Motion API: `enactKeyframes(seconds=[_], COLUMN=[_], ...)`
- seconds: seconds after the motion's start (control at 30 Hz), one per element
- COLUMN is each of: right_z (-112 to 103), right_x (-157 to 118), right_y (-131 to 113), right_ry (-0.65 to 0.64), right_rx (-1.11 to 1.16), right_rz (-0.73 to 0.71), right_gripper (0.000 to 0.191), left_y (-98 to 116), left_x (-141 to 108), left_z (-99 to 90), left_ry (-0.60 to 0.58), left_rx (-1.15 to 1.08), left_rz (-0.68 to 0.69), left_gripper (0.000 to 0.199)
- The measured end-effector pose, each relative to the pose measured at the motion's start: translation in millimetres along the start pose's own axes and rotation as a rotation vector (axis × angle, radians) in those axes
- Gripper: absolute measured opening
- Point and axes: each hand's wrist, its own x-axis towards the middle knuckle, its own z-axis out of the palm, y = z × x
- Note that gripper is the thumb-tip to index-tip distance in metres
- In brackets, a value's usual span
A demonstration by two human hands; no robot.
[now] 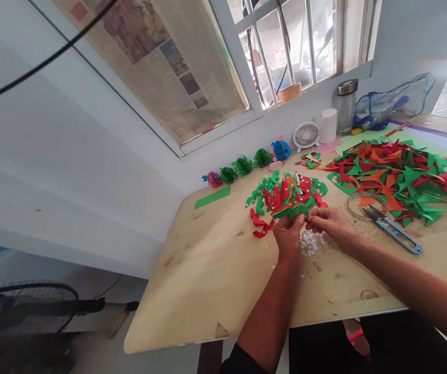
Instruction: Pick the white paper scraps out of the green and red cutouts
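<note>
My left hand (288, 234) is closed on a green and orange paper piece (294, 210) over the wooden table. My right hand (327, 222) is beside it, its fingers pinched together near the piece's right end; whatever they hold is too small to make out. Behind the hands lies a heap of red and green cut paper shapes (270, 196) with small white bits on them. Small white paper squares (309, 243) are scattered on the table just below my hands.
Thread snips (396, 234) and a clear tape roll (353, 205) lie right of my hands. Behind them spreads a large pile of paper scraps (387, 176). Along the wall stand green paper balls (243, 165), a small white fan (306, 136) and a glass jar (346, 109).
</note>
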Motion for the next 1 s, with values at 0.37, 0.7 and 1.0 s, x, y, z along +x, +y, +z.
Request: enactKeyframes(seconds=[0.37, 0.7, 1.0], right_z=[1.2, -0.4, -2.1], right_x=[-1.7, 0.6, 2.5], right_y=[-2.8, 3.0, 4.3], right_ry=[-0.011, -0.039, -0.039], right_rx=[0.066, 0.158, 0.196], right_rz=[0.032, 0.087, 0.143], right_gripper=[0.018, 0.018, 0.016], left_y=[-2.9, -3.8, -5.7], left_x=[0.5, 1.1, -1.6], left_z=[0.0, 0.1, -7.2], left_ry=[-0.02, 0.01, -0.044], left_rx=[-0.013, 0.009, 0.23], left_rz=[0.019, 0.045, 0.239], left_gripper=[0.012, 0.022, 0.017])
